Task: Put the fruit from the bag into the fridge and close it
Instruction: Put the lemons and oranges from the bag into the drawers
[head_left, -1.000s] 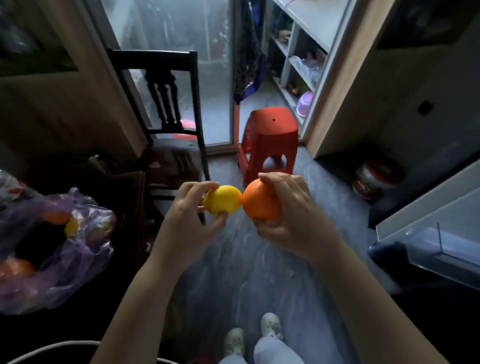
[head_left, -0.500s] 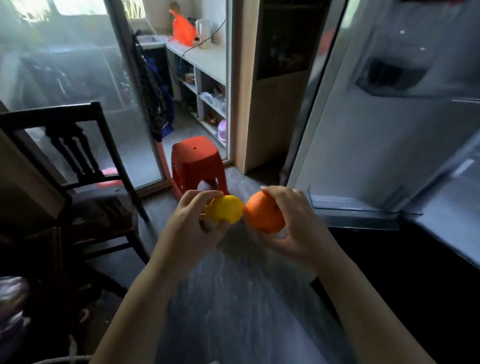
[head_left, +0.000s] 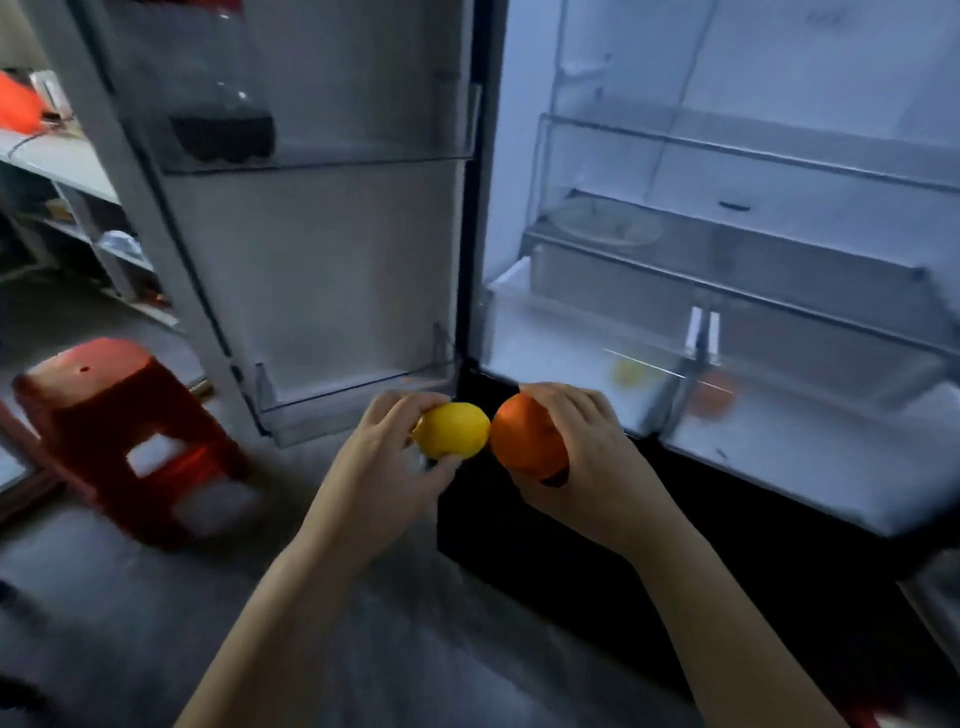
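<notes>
1. Yellow lemon sits at mid-frame in the left hand. The fingers curl over its top and the thumb presses up from beneath, so the fruit is pinched between them.
2. At 3 o'clock from the lemon is the orange, and the two fruits are so close that I cannot tell whether they touch. The right hand grips the orange with its fingers curled close together over the top and far side. The thumb is mostly hidden.
3. Both fruits are held in the air in front of the open fridge, just outside its lower edge. The lit interior fills the view from 12 to 3 o'clock.
4. The fridge door stands swung out at 11 o'clock. Its lower door shelf is at 12 o'clock from the left hand, just beyond the knuckles.
5. A dark bottle stands in the upper door shelf, at 10 o'clock.
6. Two clear drawers lie at 2 o'clock from the hands. The left drawer holds a blurred yellow fruit, and the right drawer holds a blurred orange fruit.
7. A shallow dish rests on a shelf above the drawers, at 1 o'clock.
8. A red stool stands on the grey floor at 9 o'clock, well apart from the hands.
</notes>
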